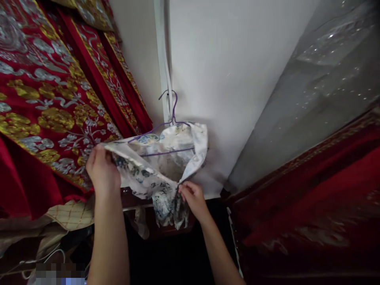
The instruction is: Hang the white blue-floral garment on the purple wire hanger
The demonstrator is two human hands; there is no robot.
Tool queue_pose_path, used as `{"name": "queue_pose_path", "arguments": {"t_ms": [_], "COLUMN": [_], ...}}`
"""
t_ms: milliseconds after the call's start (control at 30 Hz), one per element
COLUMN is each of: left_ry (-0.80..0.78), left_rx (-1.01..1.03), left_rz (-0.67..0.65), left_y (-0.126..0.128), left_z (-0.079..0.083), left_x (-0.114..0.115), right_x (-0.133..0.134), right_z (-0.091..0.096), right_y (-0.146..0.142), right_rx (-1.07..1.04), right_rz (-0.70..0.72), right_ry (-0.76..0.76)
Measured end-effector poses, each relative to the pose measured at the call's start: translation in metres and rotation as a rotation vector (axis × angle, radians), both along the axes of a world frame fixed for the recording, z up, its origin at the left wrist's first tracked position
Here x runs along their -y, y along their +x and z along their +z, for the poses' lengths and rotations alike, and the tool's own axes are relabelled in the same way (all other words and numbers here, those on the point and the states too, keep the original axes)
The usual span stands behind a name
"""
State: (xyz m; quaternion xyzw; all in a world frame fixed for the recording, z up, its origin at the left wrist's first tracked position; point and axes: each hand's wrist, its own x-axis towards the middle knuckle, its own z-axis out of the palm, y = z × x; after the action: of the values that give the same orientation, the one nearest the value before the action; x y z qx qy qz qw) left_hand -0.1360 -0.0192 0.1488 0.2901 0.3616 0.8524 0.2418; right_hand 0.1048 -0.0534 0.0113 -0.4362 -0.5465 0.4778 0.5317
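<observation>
A white garment (139, 178) with a blue and dark floral print hangs on a purple wire hanger (175, 103) against the wall. Its opening is spread wide, and the hanger's bottom bar shows through it. At the left, my left hand (103, 168) is closed on the garment's edge and draws it out to the side; its fingertips are partly hidden. My right hand (192, 198) pinches the lower front edge of the opening between thumb and fingers. Below that pinch, the gathered fabric hangs down in folds.
Red cloth (59, 95) with gold and silver embroidery hangs at the left. A pale strip (162, 47) runs down the white wall (231, 59) to the hook. Clear plastic sheeting (329, 79) covers red fabric (320, 198) at the right. A white cable (53, 255) lies lower left.
</observation>
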Motion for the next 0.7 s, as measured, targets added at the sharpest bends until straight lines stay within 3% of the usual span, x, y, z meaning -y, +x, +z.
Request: {"name": "queue_pose_path", "arguments": {"t_ms": [67, 133, 233, 333, 433, 533, 633, 700], "left_ry": [-0.144, -0.269, -0.336, -0.365, -0.375, -0.26, -0.17, -0.16], "left_rx": [0.124, 0.214, 0.294, 0.316, 0.315, 0.232, -0.145, -0.524], "left_rz": [-0.1, -0.163, -0.21, -0.235, -0.293, -0.452, -0.611, -0.704], "left_y": [-0.017, -0.014, 0.016, 0.042, 0.053, 0.066, 0.095, 0.114], "left_z": [-0.032, -0.071, -0.127, -0.157, -0.152, -0.125, -0.098, -0.084], "left_x": [-0.001, 0.005, 0.02, 0.032, 0.043, 0.059, 0.081, 0.095], "right_x": [0.018, 0.029, 0.033, 0.032, 0.032, 0.029, 0.024, 0.022], "right_z": [-0.009, -0.008, -0.003, -0.004, -0.012, -0.017, -0.01, 0.001], "right_y": [-0.002, -0.003, 0.0, 0.011, 0.026, 0.032, 0.026, 0.019], "right_rx": [-0.035, -0.071, -0.124, -0.11, 0.0, 0.083, -0.022, -0.177], "right_rz": [0.072, 0.102, 0.072, 0.047, 0.122, 0.1, 0.007, 0.095], "right_ry": [-0.031, -0.05, -0.073, -0.104, -0.187, -0.22, -0.169, -0.216]}}
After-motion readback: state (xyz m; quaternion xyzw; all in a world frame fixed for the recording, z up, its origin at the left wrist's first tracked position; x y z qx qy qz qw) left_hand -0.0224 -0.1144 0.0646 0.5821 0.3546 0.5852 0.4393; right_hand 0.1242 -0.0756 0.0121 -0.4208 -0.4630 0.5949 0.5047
